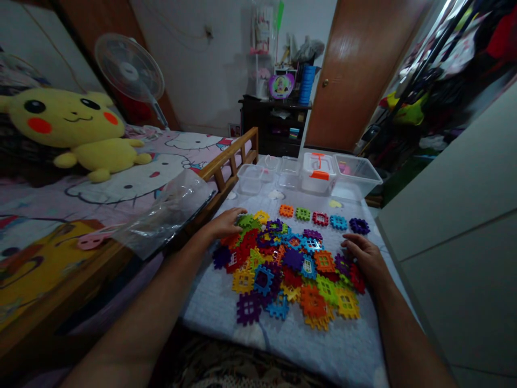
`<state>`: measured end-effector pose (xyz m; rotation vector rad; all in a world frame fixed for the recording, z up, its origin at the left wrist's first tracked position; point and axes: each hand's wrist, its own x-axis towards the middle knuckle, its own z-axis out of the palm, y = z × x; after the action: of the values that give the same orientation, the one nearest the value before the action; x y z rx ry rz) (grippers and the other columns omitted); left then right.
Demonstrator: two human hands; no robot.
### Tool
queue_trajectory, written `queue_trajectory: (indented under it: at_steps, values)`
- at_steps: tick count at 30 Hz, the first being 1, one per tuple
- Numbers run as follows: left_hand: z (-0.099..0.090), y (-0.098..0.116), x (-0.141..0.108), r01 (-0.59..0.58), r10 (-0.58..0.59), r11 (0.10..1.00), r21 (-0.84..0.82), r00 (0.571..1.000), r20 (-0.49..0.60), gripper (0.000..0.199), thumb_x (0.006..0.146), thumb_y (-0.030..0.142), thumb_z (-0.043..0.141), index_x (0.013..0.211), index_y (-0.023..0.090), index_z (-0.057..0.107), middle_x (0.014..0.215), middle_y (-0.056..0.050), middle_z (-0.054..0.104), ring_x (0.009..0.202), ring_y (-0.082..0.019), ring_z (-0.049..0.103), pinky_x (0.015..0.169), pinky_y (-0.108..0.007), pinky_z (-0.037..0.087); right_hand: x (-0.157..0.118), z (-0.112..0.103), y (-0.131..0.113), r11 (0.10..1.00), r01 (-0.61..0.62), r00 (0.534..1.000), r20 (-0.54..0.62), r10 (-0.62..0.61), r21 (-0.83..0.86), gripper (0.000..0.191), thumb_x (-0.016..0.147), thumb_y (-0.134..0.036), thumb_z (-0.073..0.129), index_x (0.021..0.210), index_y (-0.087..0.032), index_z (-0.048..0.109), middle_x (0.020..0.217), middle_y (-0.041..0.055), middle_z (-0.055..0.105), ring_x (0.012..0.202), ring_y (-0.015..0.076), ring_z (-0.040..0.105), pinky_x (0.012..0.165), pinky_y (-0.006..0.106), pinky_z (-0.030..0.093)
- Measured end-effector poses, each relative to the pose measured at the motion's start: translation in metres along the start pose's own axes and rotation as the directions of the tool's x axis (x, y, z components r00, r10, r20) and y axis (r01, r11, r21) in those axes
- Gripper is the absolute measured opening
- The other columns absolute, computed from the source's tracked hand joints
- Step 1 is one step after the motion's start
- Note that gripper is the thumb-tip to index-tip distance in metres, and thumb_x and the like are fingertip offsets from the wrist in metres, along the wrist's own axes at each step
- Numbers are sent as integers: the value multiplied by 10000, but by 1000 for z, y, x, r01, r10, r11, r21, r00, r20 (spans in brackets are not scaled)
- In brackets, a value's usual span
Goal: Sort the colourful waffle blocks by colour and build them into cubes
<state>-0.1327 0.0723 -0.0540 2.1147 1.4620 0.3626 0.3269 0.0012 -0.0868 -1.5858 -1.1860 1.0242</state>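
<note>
flanking the heap of tiles [293, 258] on the tabletop [214, 318], left hand [226, 223] and right hand [367, 258] grasp nothing, fingers loosely spread; sorting seems underway, by the row of tiles [320, 223] beyond; next probably calls for pinching one.

We had our left grip [231, 222] and right grip [365, 256] at opposite sides of the heaped tiles [293, 259] on the desk [337, 339].

Two hands [365, 257], five lined-up pieces [314, 218], one fan [129, 71] show.
</note>
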Motion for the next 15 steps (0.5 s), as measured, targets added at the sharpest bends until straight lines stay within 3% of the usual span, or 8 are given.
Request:
queue_trajectory:
  at_steps: [7, 15]
  values:
    - [1, -3, 23, 28, -28, 1000, 0, 996, 81, 688, 624, 257, 664, 1292, 127, 566, 1374, -154, 592, 1274, -301, 561, 1097, -382, 420, -5, 4, -11, 1000, 9, 1000, -21, -9, -1, 459, 685, -478, 741, 1016, -163, 704, 842, 63, 713, 659, 162, 584, 595, 285, 458]
    - [9, 22, 28, -64, 54, 996, -57, 985, -166, 579, 690, 414, 716, 1208, 175, 612, 1248, -126, 646, 1104, -290, 644, 932, -400, 528, -3, 3, -8, 1000, 20, 1000, -9, -19, 22, 442, 695, -459, 737, 1023, -167, 700, 825, 48, 700, 638, 148, 563, 593, 280, 443]
